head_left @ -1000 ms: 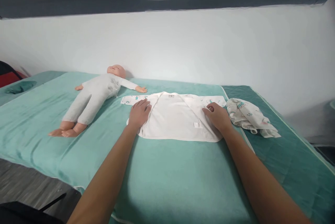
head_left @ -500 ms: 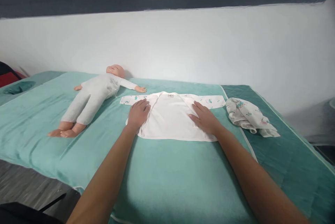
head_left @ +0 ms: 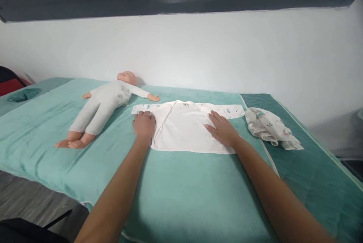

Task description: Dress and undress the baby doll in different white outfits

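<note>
Baby shirt [head_left: 181, 131] is lying flat, arms out, on the teal bedspread [head_left: 184, 193], its white body mostly spanning the gap between the two hands. Right hand [head_left: 222, 127] is resting palm down on the near-right part of the body, fingers flat, thumb spread away, pinching nothing. Left hand [head_left: 144, 125] is lying at the opposite side edge, fingers bent downward; can't tell whether fabric is being pinched underneath. Printed left sleeve [head_left: 138, 109] is showing just beyond the left fingertips; right sleeve [head_left: 234, 111] is reaching out beyond and to the right of the right hand. Neckline label [head_left: 185, 105] is sitting beyond both hands, midway between. Doll [head_left: 109, 93] is lying left of the left hand, one arm pointing toward the left sleeve. Bundled printed cloth [head_left: 272, 127] is lying right of the right hand.

Handling, judging by looks: light, soft, limp, likely wrinkling easily, not fragile. Best holds: side edges under the hands, or the sleeve ends.
</note>
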`<state>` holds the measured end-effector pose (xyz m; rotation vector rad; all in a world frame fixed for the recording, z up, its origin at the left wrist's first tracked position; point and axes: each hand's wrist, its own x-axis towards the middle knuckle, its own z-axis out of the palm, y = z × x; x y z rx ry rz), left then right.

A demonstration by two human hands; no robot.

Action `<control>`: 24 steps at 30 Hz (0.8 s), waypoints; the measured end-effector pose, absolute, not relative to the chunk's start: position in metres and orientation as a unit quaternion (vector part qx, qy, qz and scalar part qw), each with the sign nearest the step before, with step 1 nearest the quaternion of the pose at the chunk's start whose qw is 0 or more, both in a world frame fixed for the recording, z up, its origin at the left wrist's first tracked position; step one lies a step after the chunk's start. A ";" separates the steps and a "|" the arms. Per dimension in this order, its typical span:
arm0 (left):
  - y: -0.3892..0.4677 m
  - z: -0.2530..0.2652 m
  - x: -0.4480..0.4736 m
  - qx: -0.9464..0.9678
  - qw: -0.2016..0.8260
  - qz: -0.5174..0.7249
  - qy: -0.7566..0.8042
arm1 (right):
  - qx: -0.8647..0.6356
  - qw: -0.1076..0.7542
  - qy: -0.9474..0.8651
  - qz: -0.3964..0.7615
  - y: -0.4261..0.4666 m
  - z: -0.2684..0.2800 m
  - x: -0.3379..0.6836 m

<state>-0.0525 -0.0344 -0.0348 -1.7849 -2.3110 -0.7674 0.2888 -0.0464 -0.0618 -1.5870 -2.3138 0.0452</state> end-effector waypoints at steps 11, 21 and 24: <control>-0.034 -0.027 -0.059 -0.492 -0.022 -0.290 -0.820 | -0.568 0.133 -0.812 0.009 -0.046 -0.060 0.290; -0.033 -0.027 -0.060 -0.484 -0.027 -0.311 -0.818 | -0.576 0.121 -0.809 0.000 -0.048 -0.054 0.287; -0.033 -0.029 -0.059 -0.504 -0.019 -0.330 -0.798 | -0.581 0.114 -0.806 0.002 -0.048 -0.054 0.286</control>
